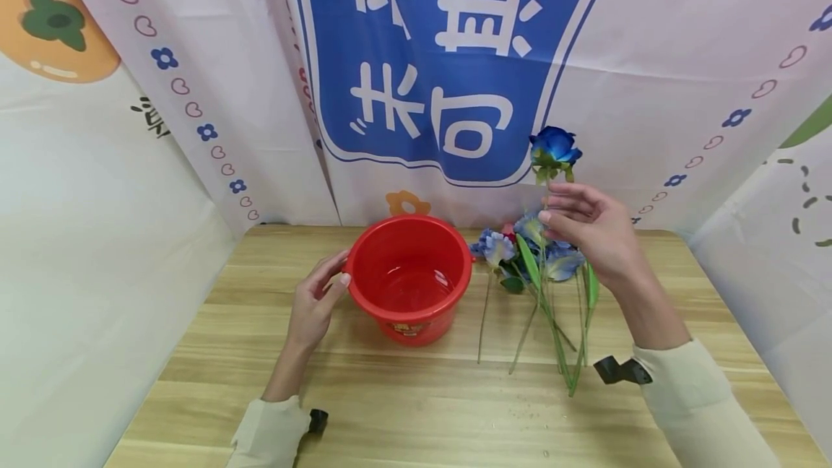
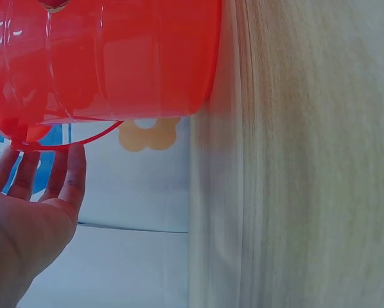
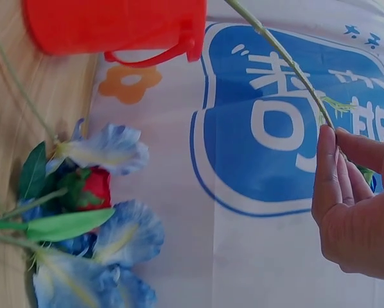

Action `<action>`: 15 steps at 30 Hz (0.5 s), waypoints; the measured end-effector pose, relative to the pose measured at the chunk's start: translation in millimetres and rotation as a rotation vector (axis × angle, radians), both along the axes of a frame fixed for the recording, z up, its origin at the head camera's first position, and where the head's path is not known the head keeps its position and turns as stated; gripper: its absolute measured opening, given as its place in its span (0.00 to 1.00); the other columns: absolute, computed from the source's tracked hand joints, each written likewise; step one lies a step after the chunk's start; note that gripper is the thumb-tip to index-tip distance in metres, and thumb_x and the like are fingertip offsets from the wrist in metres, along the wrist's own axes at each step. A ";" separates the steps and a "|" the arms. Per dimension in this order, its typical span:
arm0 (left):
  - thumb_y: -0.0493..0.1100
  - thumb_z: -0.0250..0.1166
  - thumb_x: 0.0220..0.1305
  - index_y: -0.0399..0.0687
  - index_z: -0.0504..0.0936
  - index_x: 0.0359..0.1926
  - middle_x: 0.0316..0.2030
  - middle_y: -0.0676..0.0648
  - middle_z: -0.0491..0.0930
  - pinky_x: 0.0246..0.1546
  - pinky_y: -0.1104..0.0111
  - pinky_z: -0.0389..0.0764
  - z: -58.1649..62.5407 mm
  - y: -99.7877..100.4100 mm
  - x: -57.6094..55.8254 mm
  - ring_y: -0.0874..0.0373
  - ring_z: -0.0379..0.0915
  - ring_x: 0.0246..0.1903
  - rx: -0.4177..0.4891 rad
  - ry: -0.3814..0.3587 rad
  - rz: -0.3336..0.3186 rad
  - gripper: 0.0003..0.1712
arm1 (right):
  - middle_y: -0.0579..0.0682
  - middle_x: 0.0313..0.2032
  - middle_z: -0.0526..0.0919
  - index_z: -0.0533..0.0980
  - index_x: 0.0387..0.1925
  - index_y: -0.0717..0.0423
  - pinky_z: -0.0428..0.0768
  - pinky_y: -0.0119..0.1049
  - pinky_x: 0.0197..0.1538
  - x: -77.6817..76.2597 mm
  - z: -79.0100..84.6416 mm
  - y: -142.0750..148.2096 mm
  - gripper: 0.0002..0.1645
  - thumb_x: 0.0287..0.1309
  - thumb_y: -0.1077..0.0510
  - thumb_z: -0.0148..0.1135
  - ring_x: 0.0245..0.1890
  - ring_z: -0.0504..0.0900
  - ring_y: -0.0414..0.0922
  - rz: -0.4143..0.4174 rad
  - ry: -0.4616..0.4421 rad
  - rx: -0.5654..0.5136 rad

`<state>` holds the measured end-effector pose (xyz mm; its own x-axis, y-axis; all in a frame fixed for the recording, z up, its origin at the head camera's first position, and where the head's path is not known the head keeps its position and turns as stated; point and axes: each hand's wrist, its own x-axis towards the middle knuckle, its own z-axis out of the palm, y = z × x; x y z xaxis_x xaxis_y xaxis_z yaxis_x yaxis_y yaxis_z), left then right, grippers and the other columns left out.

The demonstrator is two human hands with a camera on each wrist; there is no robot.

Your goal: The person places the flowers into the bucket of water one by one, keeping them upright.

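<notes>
My right hand (image 1: 598,233) pinches the thin green stem of a blue artificial rose (image 1: 554,150) between thumb and fingers. The bloom stands upright above the hand in the head view, and the stem (image 3: 288,61) runs down from the fingertips in the right wrist view. My left hand (image 1: 315,302) touches the left side of a red plastic bucket (image 1: 411,323) at its rim, fingers mostly straight. In the left wrist view those fingertips meet the bucket's thin red handle (image 2: 99,135). The bucket stands upright on the wooden table.
Right of the bucket lie several artificial flowers: blue irises (image 1: 564,263) with long stems pointing toward the front, and a red rose (image 3: 97,189) among them. Behind the table (image 1: 390,410) hangs a printed white curtain (image 1: 624,128) with a blue panel.
</notes>
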<state>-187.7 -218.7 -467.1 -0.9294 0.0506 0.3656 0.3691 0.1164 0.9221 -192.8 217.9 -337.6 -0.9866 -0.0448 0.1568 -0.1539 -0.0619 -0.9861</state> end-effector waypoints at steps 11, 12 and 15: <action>0.34 0.62 0.78 0.36 0.76 0.73 0.70 0.34 0.75 0.58 0.77 0.84 -0.9 -0.9 -0.2 0.65 0.77 0.64 -0.013 -0.006 0.001 0.26 | 0.45 0.49 0.89 0.77 0.67 0.60 0.92 0.34 0.46 -12.9 13.3 -26.9 0.30 0.64 0.66 0.74 0.45 0.91 0.39 0.008 0.034 0.002; 0.34 0.62 0.78 0.36 0.76 0.73 0.70 0.34 0.75 0.58 0.77 0.85 -0.9 -1.0 -0.1 0.65 0.77 0.64 -0.012 -0.007 0.002 0.26 | 0.45 0.49 0.89 0.76 0.67 0.61 0.92 0.34 0.46 -14.0 14.6 -29.6 0.31 0.64 0.67 0.74 0.44 0.91 0.39 0.008 0.038 0.002; 0.34 0.62 0.78 0.36 0.76 0.73 0.70 0.35 0.75 0.58 0.77 0.85 -0.4 -0.9 0.0 0.65 0.77 0.64 -0.008 -0.010 0.004 0.26 | 0.44 0.48 0.90 0.78 0.66 0.59 0.92 0.33 0.45 -16.5 18.7 -38.7 0.29 0.65 0.66 0.74 0.43 0.91 0.39 -0.006 0.053 0.023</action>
